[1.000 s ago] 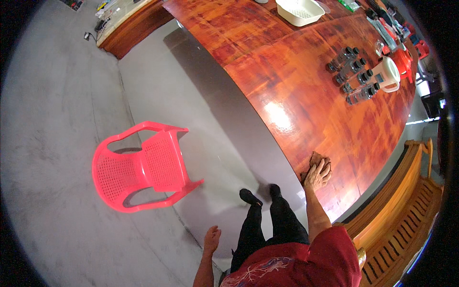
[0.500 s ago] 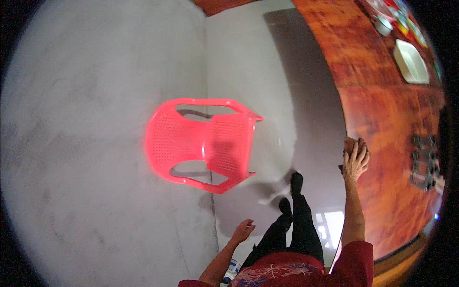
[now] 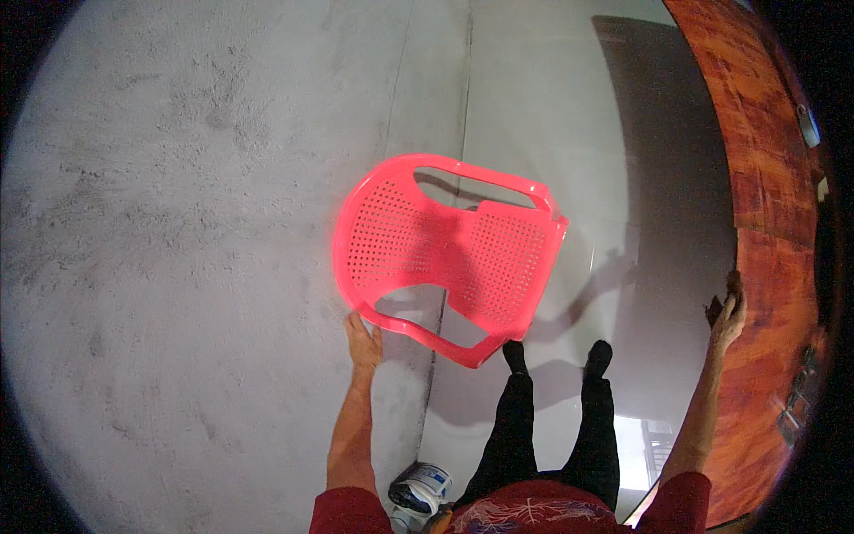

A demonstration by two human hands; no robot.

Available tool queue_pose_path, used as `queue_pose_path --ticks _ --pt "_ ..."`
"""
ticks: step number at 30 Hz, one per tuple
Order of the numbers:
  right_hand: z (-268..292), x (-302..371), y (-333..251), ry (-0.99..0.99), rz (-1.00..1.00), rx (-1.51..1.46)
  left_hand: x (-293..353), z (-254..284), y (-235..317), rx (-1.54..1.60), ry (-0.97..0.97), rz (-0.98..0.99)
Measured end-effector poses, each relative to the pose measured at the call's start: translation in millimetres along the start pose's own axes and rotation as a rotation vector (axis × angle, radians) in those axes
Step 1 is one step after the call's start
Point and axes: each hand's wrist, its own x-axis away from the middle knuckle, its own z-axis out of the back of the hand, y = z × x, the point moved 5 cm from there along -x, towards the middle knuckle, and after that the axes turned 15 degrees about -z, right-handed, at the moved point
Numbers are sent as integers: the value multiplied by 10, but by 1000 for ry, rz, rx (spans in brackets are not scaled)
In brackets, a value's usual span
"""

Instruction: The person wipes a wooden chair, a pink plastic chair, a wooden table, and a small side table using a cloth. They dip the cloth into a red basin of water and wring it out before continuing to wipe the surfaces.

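A red plastic armchair with a perforated seat and back stands by the wall, turned a little askew. The fingers of my left hand are curled at the rim of its back, where the near armrest begins. Far off to the right, my right hand rests at the edge of the wood-patterned table. Its fingers are bent around a small brownish thing whose kind I cannot make out.
A white bucket with a dark opening stands by the wall near my left side. My feet in black are between chair and table. Dark metal fittings and a light roundish item lie toward the table's far side.
My left hand has reached forward to the chair's back rim. The chair now sits more slanted. The view has shifted left, with my right hand still at the table edge.
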Motion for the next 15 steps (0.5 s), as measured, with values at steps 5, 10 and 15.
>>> queue_pose_path --ticks 5,10,15 --pt "-286 1625 -556 -661 -388 -488 -829 176 -572 29 121 13" --pt "-813 2923 -557 -702 -543 -623 -1423 45 -632 138 131 29" --pt "-1051 3855 -2333 -806 -455 -655 -1370 290 -669 175 -31 173"
